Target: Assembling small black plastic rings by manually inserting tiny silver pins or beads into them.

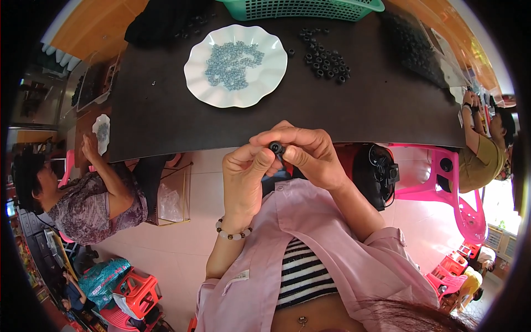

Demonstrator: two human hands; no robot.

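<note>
Just in front of the table's near edge, my two hands meet around a small black round piece with a hollow end [275, 147]. My left hand [242, 176] pinches it between thumb and fingers. From the other side, my right hand [318, 160] also has its thumb and fingers closed on it. Part of the piece is hidden by the fingertips. On the dark table [359, 110], a white wavy-rimmed plate [271, 77] carries many small translucent blue-grey bits. To its right lies a loose heap of similar black round pieces [331, 62].
A green plastic basket [304, 11] stands at the far edge. Dark bags lie at the back left [160, 25] and back right [412, 47]. Other people sit at left [99, 205] and right [481, 155]. A pink stool [453, 182] stands to the right.
</note>
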